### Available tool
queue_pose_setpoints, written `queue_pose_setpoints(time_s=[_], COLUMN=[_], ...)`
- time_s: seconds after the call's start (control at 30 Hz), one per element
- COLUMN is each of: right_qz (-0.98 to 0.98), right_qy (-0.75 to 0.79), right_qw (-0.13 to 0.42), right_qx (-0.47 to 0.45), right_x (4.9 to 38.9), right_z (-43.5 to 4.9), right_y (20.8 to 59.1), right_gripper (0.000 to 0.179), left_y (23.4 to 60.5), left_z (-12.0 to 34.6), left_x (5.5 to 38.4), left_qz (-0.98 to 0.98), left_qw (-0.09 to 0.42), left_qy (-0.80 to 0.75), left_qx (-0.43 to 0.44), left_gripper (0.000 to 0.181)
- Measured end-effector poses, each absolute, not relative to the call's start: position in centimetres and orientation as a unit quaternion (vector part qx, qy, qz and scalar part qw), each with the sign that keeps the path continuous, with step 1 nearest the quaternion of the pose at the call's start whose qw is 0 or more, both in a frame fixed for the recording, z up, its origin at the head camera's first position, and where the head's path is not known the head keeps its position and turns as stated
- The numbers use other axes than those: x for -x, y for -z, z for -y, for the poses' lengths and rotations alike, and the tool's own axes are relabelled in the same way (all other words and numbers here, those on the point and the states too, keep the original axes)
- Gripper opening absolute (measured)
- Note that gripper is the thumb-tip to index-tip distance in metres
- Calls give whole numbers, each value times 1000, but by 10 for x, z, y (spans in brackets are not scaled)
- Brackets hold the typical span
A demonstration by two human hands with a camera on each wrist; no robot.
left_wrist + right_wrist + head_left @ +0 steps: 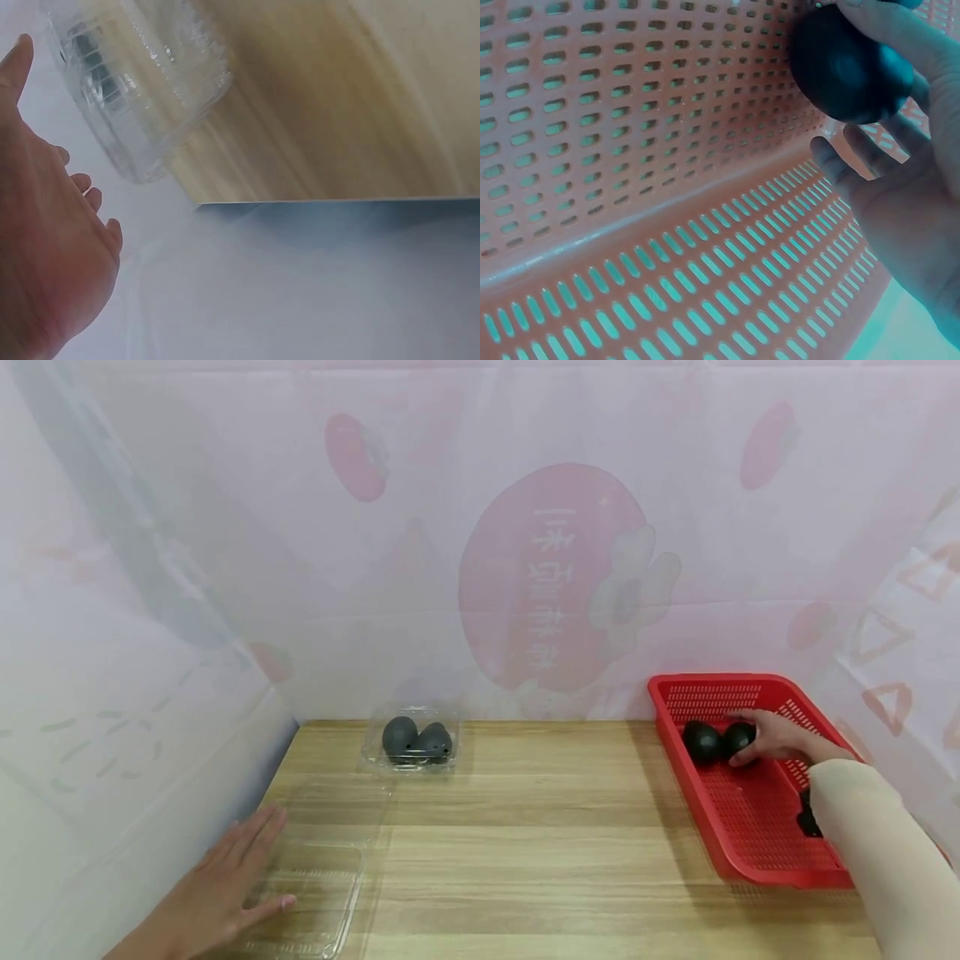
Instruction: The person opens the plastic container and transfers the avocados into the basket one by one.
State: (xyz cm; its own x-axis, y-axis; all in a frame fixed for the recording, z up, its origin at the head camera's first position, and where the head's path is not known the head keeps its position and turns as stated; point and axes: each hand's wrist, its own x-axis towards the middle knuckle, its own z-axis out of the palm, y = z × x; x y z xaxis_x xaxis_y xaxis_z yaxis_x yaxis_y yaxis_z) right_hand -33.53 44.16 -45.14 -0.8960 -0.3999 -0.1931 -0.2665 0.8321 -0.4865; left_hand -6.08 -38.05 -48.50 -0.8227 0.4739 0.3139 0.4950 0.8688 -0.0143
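In the head view, my right hand (pixel 776 737) reaches into the red basket (pixel 716 835), with fingers and thumb on either side of a dark, glossy avocado (pixel 738 739). A second avocado (pixel 702 743) lies just left of it. The right wrist view shows the held avocado (pixel 847 67) between thumb and fingers, beside the perforated wall. At the table's left, my left hand (pixel 217 881) lies with straight fingers over the left side of an opened clear plastic clamshell box (pixel 360 881). No fruit shows in that box. Whether the palm touches it, I cannot tell.
At the back left stands another clear clamshell box (pixel 411 767), with two dark avocados (pixel 400 737) inside. Printed white cloth (pixel 375 610) hangs behind the wooden table (pixel 525 843) and along its sides. The basket's raised rim surrounds the right hand.
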Motion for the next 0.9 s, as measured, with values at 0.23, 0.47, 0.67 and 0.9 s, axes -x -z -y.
queue_pose_setpoints(time_s=[0.23,0.47,0.67,0.9], right_qz=[-955,-967,-964,-961], right_qy=[214,190,207,212], right_qw=[128,104,83,54], right_qx=[160,137,147,168], right_x=[334,335,337,339], right_z=[-439,-436,-431,-419], right_y=[446,438,431,424], right_gripper=[83,86,80,71], left_y=[469,455,446,437], left_z=[381,381,379,377], left_x=[73,86,99,115], left_qz=[958,969,977,979], left_qw=[158,135,99,72], left_qy=[32,58,96,131], left_qx=[237,199,163,141], left_gripper=[116,112,107,101])
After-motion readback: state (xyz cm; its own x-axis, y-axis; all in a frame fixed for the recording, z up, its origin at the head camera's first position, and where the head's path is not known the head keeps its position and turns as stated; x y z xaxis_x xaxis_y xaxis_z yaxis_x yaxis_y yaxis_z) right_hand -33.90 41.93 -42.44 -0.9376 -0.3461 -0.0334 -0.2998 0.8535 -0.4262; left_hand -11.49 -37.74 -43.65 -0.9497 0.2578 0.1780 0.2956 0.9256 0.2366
